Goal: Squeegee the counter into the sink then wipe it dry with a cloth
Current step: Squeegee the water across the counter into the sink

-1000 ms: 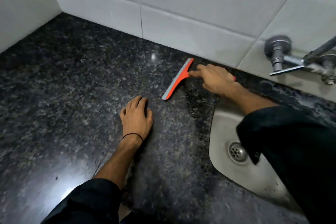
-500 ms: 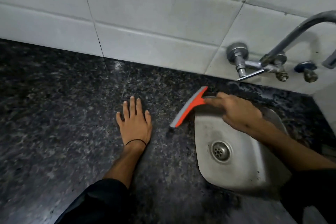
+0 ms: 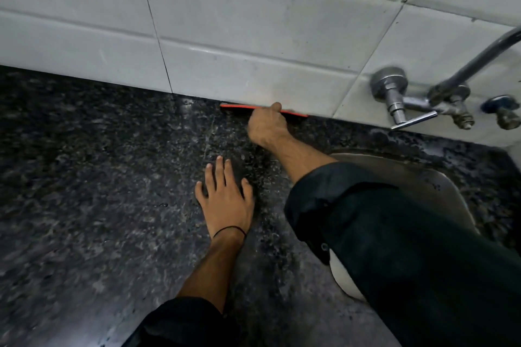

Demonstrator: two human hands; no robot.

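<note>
At the back wall, right hand [image 3: 266,124] clamps the squeegee [image 3: 234,106], blade on the surface [image 3: 98,177] | left hand [image 3: 225,200] flat, fingers apart | sink [image 3: 439,191] right | squeegeeing ongoing; cloth unseen, drying pending.

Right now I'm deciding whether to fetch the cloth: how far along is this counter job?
Early. The right hand holds the orange squeegee at the back of the counter, against the wall tiles, set for a pull. The left hand rests flat on the stone. Squeegeeing into the sink continues; no cloth is visible, so drying remains.
</note>
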